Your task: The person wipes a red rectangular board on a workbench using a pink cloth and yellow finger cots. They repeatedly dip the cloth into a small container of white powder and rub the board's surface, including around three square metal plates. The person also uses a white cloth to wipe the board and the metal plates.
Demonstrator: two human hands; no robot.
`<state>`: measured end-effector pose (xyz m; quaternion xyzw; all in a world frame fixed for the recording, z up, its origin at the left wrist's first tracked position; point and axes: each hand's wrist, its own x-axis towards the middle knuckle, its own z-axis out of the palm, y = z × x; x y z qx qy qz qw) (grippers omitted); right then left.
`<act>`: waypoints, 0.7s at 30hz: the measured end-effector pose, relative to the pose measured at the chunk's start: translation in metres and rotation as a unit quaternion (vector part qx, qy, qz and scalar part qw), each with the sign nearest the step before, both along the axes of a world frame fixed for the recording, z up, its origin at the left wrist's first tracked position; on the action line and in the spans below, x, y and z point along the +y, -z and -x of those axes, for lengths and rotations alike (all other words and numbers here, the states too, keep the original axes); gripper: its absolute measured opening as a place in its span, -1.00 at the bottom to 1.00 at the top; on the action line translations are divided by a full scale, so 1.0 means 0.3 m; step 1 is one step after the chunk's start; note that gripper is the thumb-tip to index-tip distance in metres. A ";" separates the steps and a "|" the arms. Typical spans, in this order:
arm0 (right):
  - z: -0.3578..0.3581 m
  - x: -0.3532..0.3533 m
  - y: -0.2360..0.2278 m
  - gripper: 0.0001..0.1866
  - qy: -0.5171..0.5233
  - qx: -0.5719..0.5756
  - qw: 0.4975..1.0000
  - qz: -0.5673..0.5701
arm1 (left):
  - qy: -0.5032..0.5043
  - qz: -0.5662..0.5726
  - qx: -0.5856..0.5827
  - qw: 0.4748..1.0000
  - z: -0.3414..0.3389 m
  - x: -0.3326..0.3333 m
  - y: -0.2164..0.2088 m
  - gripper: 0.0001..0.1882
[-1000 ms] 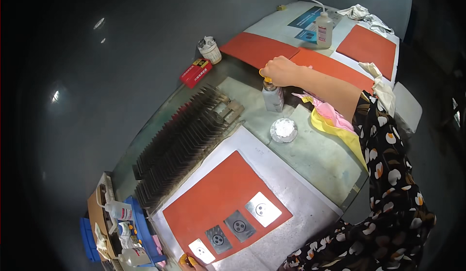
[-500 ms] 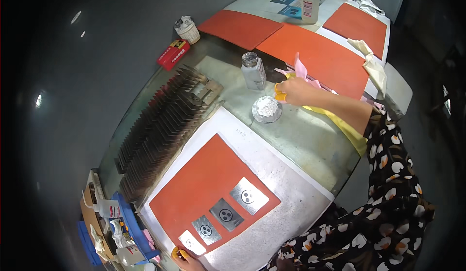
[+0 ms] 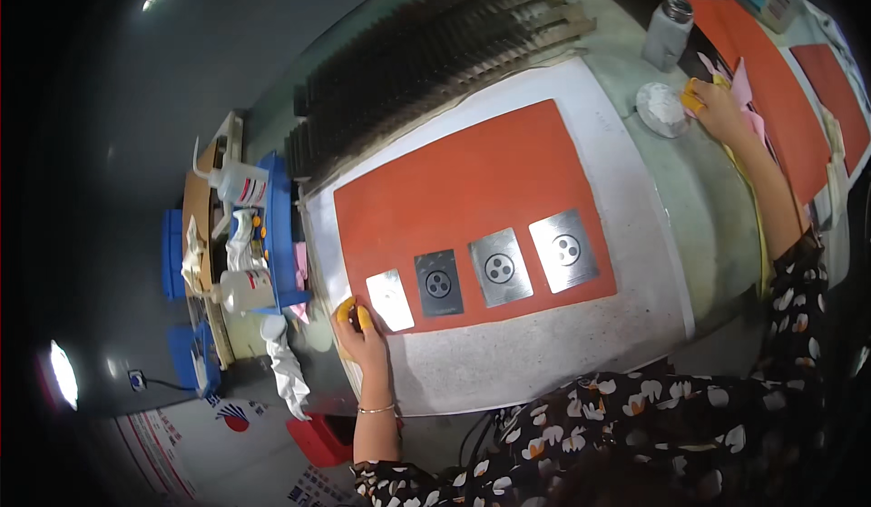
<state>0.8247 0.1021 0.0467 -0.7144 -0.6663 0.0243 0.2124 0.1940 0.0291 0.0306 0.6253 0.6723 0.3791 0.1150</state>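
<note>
My left hand (image 3: 365, 339), yellow finger cots on its fingertips, rests at the left edge of an orange-red mat (image 3: 454, 180). Its thumb and finger are apart beside the leftmost thin metal plate (image 3: 390, 298). Several such plates stand in a row along the mat's near side, among them a darker plate (image 3: 451, 262); most show a round mark with three dots. Reaching far right, my right hand (image 3: 719, 112) has its cot-covered fingers drawn together beside a small dish of white powder (image 3: 673, 124). Pink cloth (image 3: 746, 98) lies behind it. What these fingers hold, if anything, is hidden.
A metal-capped bottle (image 3: 669, 39) stands beyond the dish. Along the back runs a slotted rack (image 3: 408, 71) of thin blades. White squeeze bottles (image 3: 243, 185) and a blue tray (image 3: 279, 198) sit at left. More orange mats (image 3: 762, 80) cover the far right.
The view has swung, so the mat and plates sit higher and more level. More of my left forearm shows. My right hand stays by the powder dish, its fingers now closer to the rim.
</note>
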 end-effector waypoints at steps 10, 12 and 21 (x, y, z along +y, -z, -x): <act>0.605 -0.180 -0.176 -0.80 -0.268 0.208 0.931 0.137 | -0.007 0.019 0.011 1.000 0.009 -0.038 -0.011 -0.64; 0.741 -0.175 -0.140 -0.85 -0.289 0.206 0.927 0.118 | 0.012 -0.076 0.147 0.986 -0.044 -0.032 -0.050 -0.52; 1.034 -0.023 -0.054 -0.88 -0.365 -0.005 0.926 0.099 | 0.395 0.055 0.208 0.893 -0.236 0.114 -0.226 0.04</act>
